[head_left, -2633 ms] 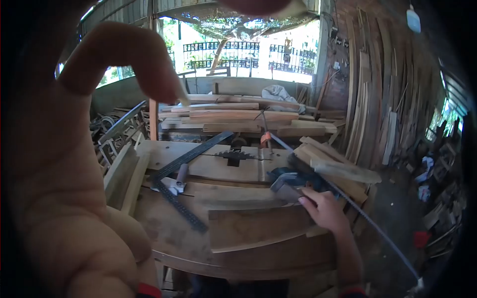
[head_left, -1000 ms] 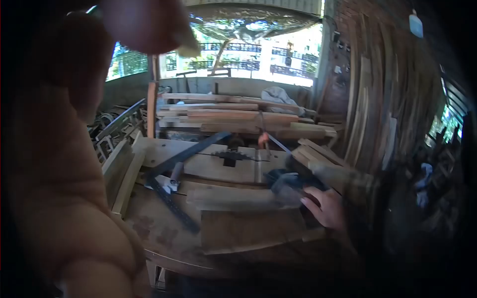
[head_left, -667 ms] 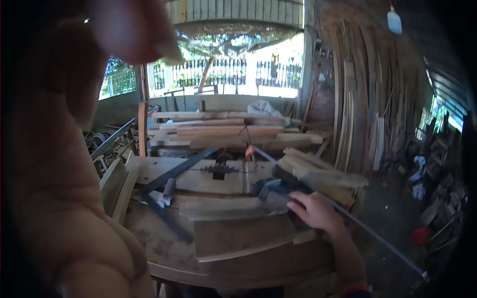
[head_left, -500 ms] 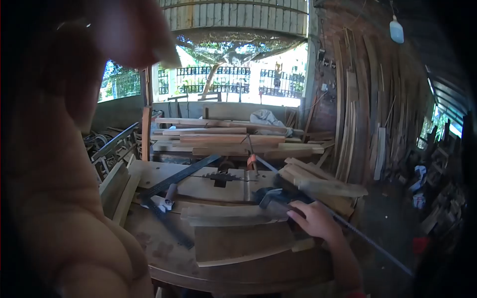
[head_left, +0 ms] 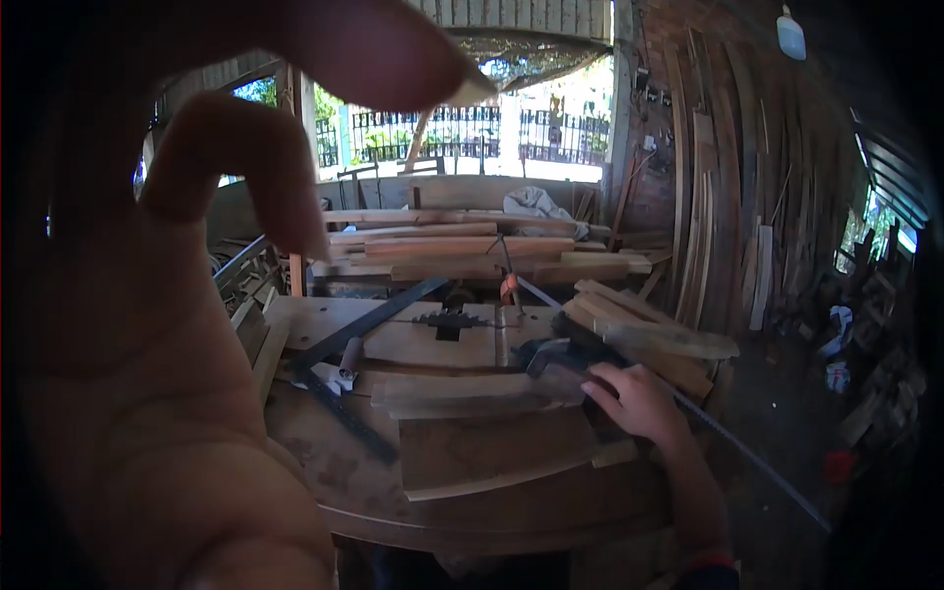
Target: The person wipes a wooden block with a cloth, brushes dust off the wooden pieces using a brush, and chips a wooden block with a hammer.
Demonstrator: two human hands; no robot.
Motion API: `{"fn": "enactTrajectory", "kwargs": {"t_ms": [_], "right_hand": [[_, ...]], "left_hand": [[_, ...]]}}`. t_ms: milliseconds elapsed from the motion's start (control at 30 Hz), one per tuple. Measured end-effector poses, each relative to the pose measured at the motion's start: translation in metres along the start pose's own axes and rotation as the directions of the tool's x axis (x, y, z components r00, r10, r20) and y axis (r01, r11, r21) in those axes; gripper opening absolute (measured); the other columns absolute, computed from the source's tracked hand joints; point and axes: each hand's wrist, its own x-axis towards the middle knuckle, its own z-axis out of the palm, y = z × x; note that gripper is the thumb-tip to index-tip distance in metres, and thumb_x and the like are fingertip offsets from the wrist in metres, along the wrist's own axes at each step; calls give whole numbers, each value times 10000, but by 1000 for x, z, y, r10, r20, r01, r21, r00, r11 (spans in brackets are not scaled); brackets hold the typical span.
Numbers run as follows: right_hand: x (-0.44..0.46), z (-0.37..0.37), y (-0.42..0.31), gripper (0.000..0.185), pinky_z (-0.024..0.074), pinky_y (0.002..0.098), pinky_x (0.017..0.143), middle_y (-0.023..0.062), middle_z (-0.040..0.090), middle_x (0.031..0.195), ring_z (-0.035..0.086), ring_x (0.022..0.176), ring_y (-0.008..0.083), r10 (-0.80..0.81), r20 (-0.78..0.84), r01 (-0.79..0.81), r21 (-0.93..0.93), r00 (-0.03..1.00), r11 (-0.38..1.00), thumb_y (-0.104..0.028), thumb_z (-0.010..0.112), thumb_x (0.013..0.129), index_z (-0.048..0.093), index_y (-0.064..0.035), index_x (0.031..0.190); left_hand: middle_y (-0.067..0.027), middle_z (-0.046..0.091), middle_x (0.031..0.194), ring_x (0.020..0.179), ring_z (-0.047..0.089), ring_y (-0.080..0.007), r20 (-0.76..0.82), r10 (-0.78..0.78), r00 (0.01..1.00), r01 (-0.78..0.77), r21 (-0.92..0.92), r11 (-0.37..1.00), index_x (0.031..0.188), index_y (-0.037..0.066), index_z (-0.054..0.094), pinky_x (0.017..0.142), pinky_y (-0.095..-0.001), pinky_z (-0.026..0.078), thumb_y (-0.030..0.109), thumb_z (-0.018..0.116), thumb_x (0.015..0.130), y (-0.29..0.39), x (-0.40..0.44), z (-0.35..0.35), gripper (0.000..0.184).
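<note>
Very large and close to the camera, my left hand [head_left: 167,324] is raised with curled fingers apart and nothing visible between them. My right hand [head_left: 634,401] is closed round the rear of a dark power tool [head_left: 556,359] on the right of the workbench [head_left: 324,433]. Beside the tool lies a pale plank [head_left: 472,393], with a wider brown board [head_left: 497,452] nearer the front edge. To the left are a dark carpenter's square [head_left: 379,320] and a small cylinder [head_left: 351,356] on a whitish scrap. A toothed saw blade [head_left: 452,320] shows in a slot behind the planks.
Stacked timber [head_left: 462,241] lies behind the bench. More pieces [head_left: 649,334] sit at its right, beside a long metal bar [head_left: 747,452]. Tall boards [head_left: 713,197] lean on the right wall. An orange clamp part [head_left: 508,288] stands near the blade.
The fingers of my left hand have shifted and spread across the upper view. The camera view has shifted slightly. My right hand stays at the power tool.
</note>
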Motion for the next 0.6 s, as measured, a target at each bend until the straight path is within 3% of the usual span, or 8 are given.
{"fn": "enactTrajectory", "kwargs": {"t_ms": [133, 233, 300, 333, 367, 400, 467, 600], "right_hand": [[-3, -3, 9, 311, 549, 470, 784, 230, 725, 969, 698, 892, 445, 1, -137, 1, 11, 991, 1000, -270, 670, 988, 710, 9, 1119], [-4, -4, -8, 262, 534, 466, 746, 230, 709, 930, 676, 857, 448, 2, -143, 2, 24, 990, 1000, -246, 672, 980, 714, -3, 1068], [-3, -2, -19, 251, 524, 473, 721, 223, 700, 881, 668, 820, 447, 44, 13, -44, -27, 999, 999, -251, 673, 980, 710, -12, 1048], [-2, 0, -22, 247, 519, 477, 708, 220, 695, 856, 663, 802, 446, 62, 95, -57, -49, 994, 997, -254, 673, 980, 708, -16, 1038], [-3, -2, -20, 258, 520, 475, 673, 208, 684, 798, 664, 749, 427, 27, 30, -25, -46, 999, 999, -270, 669, 985, 701, -20, 1038], [-5, -7, -14, 269, 521, 474, 637, 196, 672, 740, 665, 697, 409, -7, -37, 6, -46, 999, 999, -287, 665, 991, 693, -23, 1037], [-5, -7, -5, 285, 519, 482, 593, 184, 655, 668, 658, 623, 392, -104, -221, 81, -109, 970, 991, -319, 653, 1001, 680, -35, 1006], [-5, -5, -5, 324, 495, 499, 603, 192, 645, 678, 640, 642, 405, 109, 55, -94, -219, 993, 971, -331, 627, 1014, 640, -20, 926]], "left_hand": [[-159, 664, 1191, 885, 623, -207, 44, 5, 999, -9, 105, 994, 1299, -22, 562, 718, -340, 485, 333, 689, 935, -2, -20, 5, 524], [-159, 663, 1191, 883, 622, -206, 151, -242, 958, 191, 293, 937, 1293, -23, 568, 719, -340, 484, 331, 684, 939, -35, -38, 6, 515], [-158, 663, 1191, 882, 621, -205, 336, -498, 799, 331, 445, 832, 1289, -24, 571, 720, -340, 483, 330, 681, 942, -77, -73, 20, 508], [-206, 641, 1218, 895, 645, -268, 422, -548, 722, 341, 471, 813, 1334, -38, 543, 764, -404, 517, 324, 703, 930, -91, -98, 28, 565], [-235, 622, 1235, 985, 656, -348, 493, -667, 559, 363, 577, 732, 1371, -29, 531, 858, -474, 530, 435, 673, 952, -98, -119, 32, 640], [-248, 636, 1208, 1082, 654, -407, 545, -609, 576, 163, 654, 739, 1377, -9, 542, 951, -492, 531, 626, 587, 956, -110, -151, 32, 763], [-248, 622, 1192, 1126, 629, -402, 611, -667, 426, 66, 715, 696, 1378, -24, 537, 970, -505, 509, 661, 584, 941, -110, -172, 32, 813], [-213, 677, 954, 959, 690, -386, 579, -795, 180, 71, 799, 597, 1129, -23, 595, 837, -480, 550, 669, 587, 937, -117, -178, 32, 718]]}}
